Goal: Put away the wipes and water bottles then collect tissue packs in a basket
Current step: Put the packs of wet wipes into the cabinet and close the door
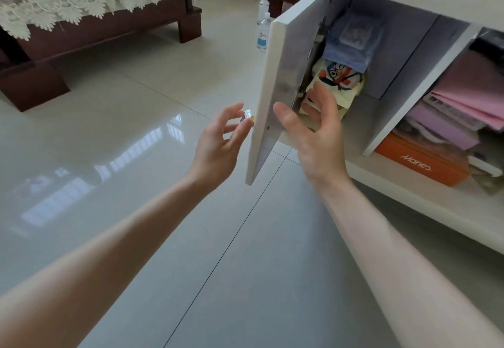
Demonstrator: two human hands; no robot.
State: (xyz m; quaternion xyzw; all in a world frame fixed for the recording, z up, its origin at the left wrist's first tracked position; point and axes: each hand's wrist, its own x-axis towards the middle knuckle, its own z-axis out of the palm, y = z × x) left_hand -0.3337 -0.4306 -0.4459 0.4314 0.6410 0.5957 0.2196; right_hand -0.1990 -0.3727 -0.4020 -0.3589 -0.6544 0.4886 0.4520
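Left hand (218, 146), fingers spread and empty, just short of the faceted clear knob (248, 115) on the flat white door (283, 83). Right hand (317, 129), also open and empty, reaches past the door's edge, the soft printed packs (338, 80) just beyond its fingertips. Likely risks: the smooth door swinging onto those fingers, or the crammed packs sliding out. Well beyond, behind the door, two clear plastic water bottles (263, 24) stand on glossy tile (136, 118).

water bottles (264, 27) half behind cabinet door (283, 75) — labels unreadable
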